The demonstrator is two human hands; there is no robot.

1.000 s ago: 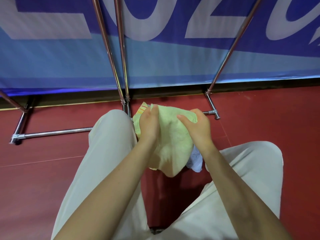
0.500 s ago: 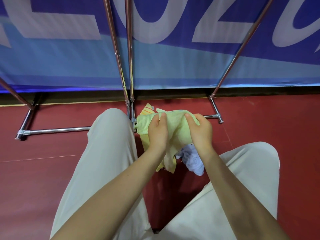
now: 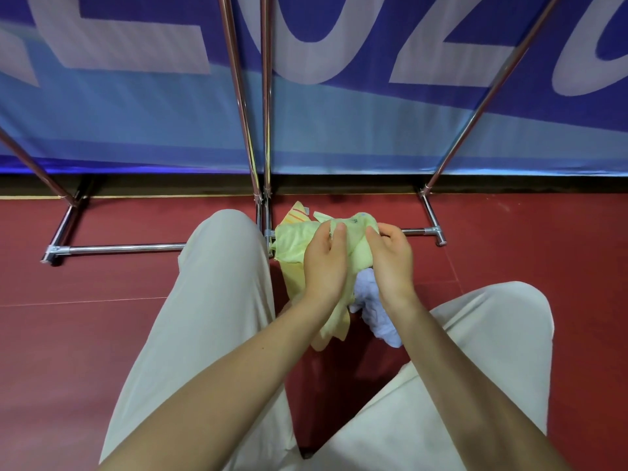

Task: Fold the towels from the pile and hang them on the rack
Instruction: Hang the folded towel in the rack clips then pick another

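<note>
Head view: two bare hands meet just above the middle of the frame, both on one pale yellow-green terry towel [image 3: 292,241]. The left hand [image 3: 324,263] has its grip pinching the towel's upper edge, thumb and forefinger pressed together on the cloth. The right hand [image 3: 390,260] grips the same edge just beside it, fingers curled down over the fabric. The towel bunches between the two hands and hangs down in loose folds between the person's knees, its lowest corner near the centre of the frame.

Under the right wrist, a second towel, light lavender-blue and crumpled [image 3: 372,307], lies on the dark red floor [image 3: 102,328], touching the yellow-green one. A third piece of cloth, yellow with orange stripes [image 3: 296,214], peeks out behind the held towel at its upper left; whether it is a separate towel cannot be told.

Two legs in cream trousers [image 3: 217,300] spread from the bottom of the frame to either side of the towels.

The chrome tube rack [image 3: 129,248] stands on the floor beyond: two horizontal base bars run left and right at mid-height, and four slanting uprights rise toward the top edge. No towel shows on its visible parts. Behind it, one blue banner with large white letters [image 3: 339,130] fills the upper third.
</note>
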